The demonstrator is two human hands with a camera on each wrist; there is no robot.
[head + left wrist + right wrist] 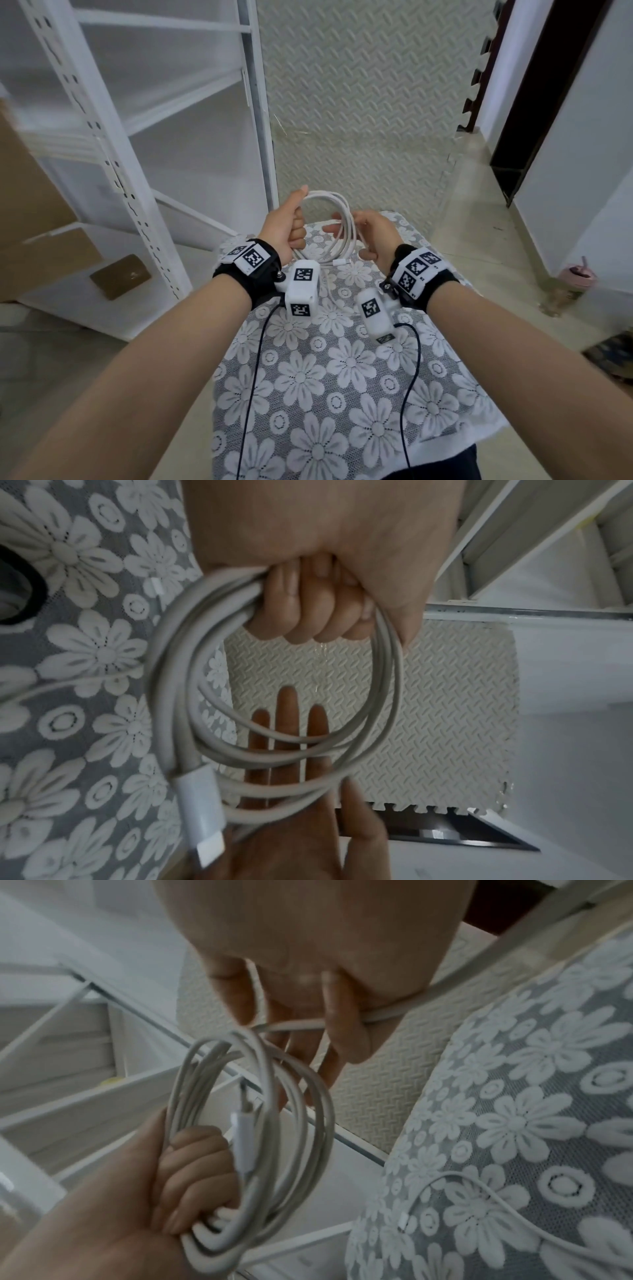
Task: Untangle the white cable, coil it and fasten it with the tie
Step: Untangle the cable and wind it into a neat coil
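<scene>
In the middle of the head view, the left hand (pixel 284 222) is closed in a fist round one side of the white cable (pixel 337 219), which is wound into a coil of several loops and held up above the far end of the worktop (pixel 342 394). The left wrist view shows the curled fingers (pixel 308 610) wrapped round the bundled strands at the top of the coil, with a white plug (pixel 202 813) hanging at its lower left. The right hand (pixel 371 233) is on the opposite side of the coil, its fingers mostly straight and spread behind the loops; in the right wrist view one strand (pixel 394 1010) runs across the hand, caught under a bent finger near the top centre, and leads off to the upper right. A loose stretch of cable with a second plug (pixel 404 1221) lies on the flowered lace cloth (pixel 531 1123) at the lower right. A white metal shelf rack (pixel 120 120) fills the upper left of the head view.
</scene>
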